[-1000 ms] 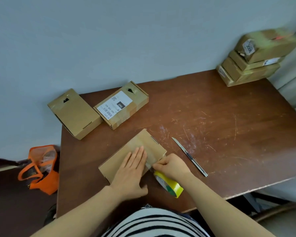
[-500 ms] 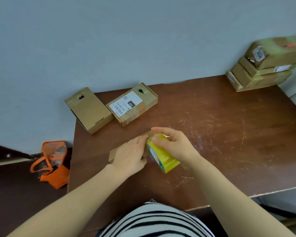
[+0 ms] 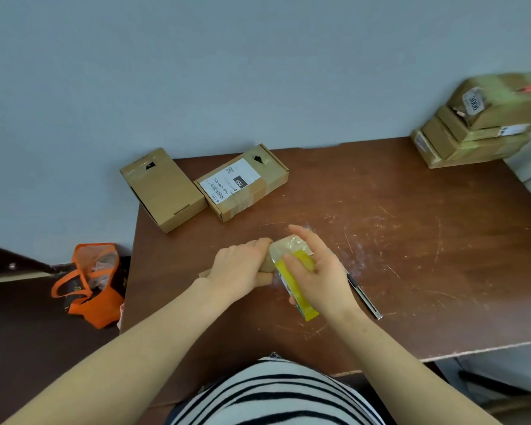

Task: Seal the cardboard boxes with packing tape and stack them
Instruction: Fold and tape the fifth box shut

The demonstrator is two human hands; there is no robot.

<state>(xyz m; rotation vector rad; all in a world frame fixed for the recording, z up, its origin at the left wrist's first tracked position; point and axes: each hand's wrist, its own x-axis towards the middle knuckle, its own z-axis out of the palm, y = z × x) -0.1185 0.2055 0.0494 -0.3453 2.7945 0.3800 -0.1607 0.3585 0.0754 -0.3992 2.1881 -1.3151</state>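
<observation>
A small cardboard box (image 3: 265, 271) stands tipped up on the brown table (image 3: 411, 240) in front of me, mostly hidden by my hands. My left hand (image 3: 238, 266) grips it from the left. My right hand (image 3: 318, 271) holds a yellow roll of packing tape (image 3: 298, 286) against the box's right side, and clear tape (image 3: 288, 245) runs over the box's top end. Two more boxes lie at the table's back left: a plain one (image 3: 163, 188) and one with a white label (image 3: 242, 182). Three taped boxes (image 3: 485, 124) sit stacked at the back right corner.
A utility knife (image 3: 365, 297) lies on the table just right of my right hand. An orange bag (image 3: 89, 280) sits on the floor to the left of the table. A grey wall runs behind the table.
The box lay flat under my left palm a second ago and now stands on edge. My right hand has carried the tape roll up and over the box's end.
</observation>
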